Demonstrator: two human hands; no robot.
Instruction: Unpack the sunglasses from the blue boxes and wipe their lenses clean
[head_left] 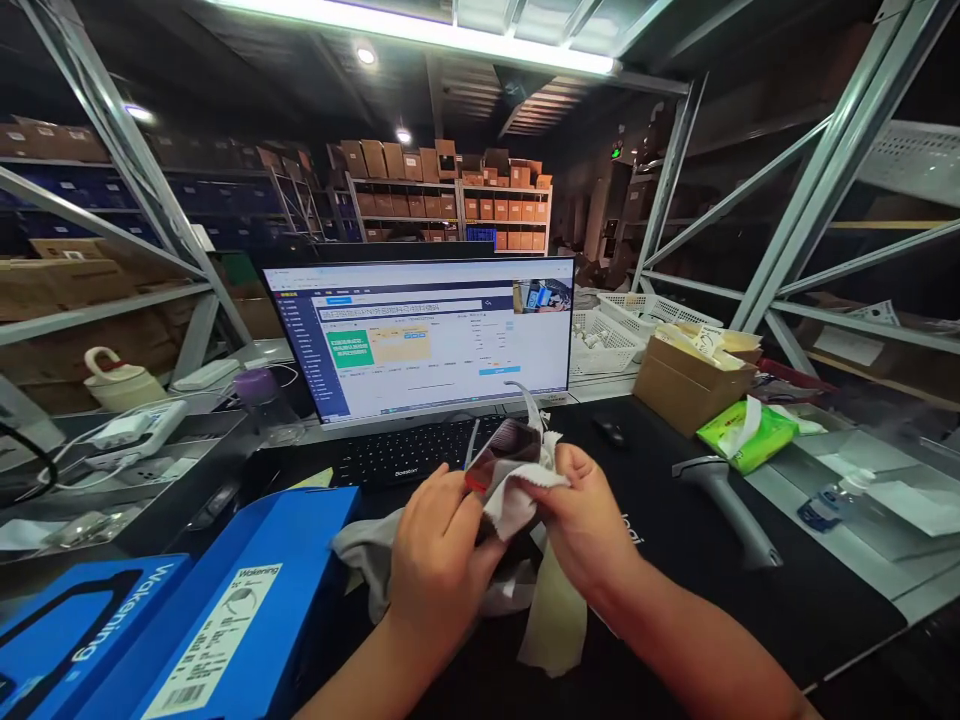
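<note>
My left hand (435, 555) and my right hand (585, 520) meet over the black desk mat (675, 560), just in front of the keyboard (409, 450). Between them I hold a pair of sunglasses with a reddish lens (506, 450). The left hand's fingers pinch the frame. My right hand's fingers are closed, pressing a pale cleaning cloth (517, 495) against the lens. A grey pouch (367, 550) and a beige strip of cloth (555, 620) hang beneath my hands.
A lit monitor (420, 335) stands behind the keyboard. Blue boxes (210, 620) lie at front left. At right are a grey barcode scanner (727, 500), a green tissue pack (746, 435), a cardboard box (690, 380) and a small bottle (832, 500). Metal shelving surrounds the desk.
</note>
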